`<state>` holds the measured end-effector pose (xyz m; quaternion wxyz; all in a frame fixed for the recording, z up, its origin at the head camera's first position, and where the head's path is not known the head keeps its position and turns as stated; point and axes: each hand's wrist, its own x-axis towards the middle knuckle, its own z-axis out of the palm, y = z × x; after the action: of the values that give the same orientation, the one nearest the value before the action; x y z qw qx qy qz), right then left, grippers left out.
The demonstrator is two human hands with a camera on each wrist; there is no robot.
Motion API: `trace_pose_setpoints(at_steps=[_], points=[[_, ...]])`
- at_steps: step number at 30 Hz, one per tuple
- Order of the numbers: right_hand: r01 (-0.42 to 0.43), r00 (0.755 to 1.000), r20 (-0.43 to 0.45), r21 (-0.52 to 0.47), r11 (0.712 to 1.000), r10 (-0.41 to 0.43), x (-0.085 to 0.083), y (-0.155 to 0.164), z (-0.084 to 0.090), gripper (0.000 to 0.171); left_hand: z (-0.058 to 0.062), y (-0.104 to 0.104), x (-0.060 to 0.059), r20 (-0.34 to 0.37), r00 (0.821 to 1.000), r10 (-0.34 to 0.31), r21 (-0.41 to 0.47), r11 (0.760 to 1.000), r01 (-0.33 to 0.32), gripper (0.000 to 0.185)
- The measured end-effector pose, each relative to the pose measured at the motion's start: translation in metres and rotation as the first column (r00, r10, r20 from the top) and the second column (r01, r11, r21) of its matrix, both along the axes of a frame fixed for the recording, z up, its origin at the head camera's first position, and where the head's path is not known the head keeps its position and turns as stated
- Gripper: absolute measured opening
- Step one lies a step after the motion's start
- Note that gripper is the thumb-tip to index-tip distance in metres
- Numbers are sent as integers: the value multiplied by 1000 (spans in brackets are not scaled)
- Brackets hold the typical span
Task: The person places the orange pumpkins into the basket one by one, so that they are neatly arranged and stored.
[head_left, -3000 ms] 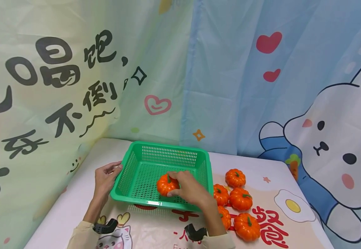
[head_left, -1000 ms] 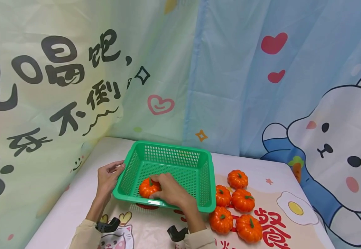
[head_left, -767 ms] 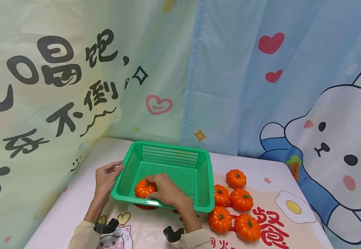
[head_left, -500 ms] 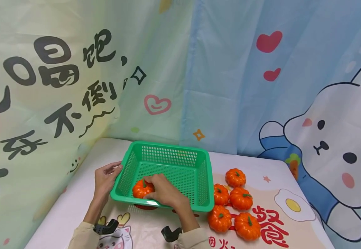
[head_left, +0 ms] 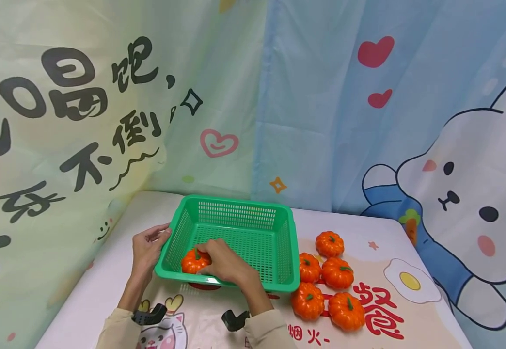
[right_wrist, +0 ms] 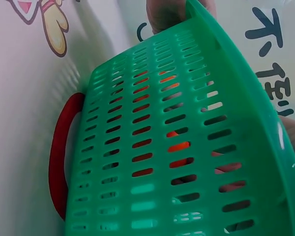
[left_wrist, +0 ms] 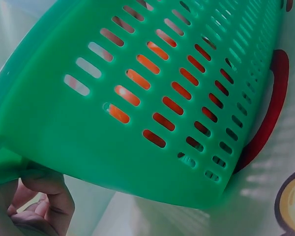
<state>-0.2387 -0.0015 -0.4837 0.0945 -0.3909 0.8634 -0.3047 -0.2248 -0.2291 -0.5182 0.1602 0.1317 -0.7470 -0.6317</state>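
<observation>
A green plastic basket with slotted walls stands in the middle of the table. My left hand grips its left rim; in the left wrist view the fingers curl under the rim's corner. Inside the basket, in the near left corner, sits a small orange pumpkin with a green stem. My right hand reaches over the near rim and holds this pumpkin, thumb on the near side and fingers over the top. Both wrist views show orange through the slots, with the right hand partly hidden behind the basket wall.
Several more orange pumpkins lie right of the basket, the closest a pumpkin by its near right corner. The farthest back is another pumpkin. A printed cloth covers the table, and a curtain hangs behind it.
My right hand has carried the pumpkin leftward inside the basket, from near the middle to the near left corner. The left hand has stayed on the left rim.
</observation>
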Motion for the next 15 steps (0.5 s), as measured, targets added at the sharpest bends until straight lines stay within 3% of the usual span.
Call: trace_pose_setpoints(at_steps=[11,15], points=[[-9,1000,7,8,1000,9,-5,-5,-2,43,0,0,-1,-12,1000,2,-7,1000,-2,30],[-25,1000,8,7,1000,25,-6,-6,-4,37,-2,-1,-1,-11,1000,0,-1,1000,0,30]])
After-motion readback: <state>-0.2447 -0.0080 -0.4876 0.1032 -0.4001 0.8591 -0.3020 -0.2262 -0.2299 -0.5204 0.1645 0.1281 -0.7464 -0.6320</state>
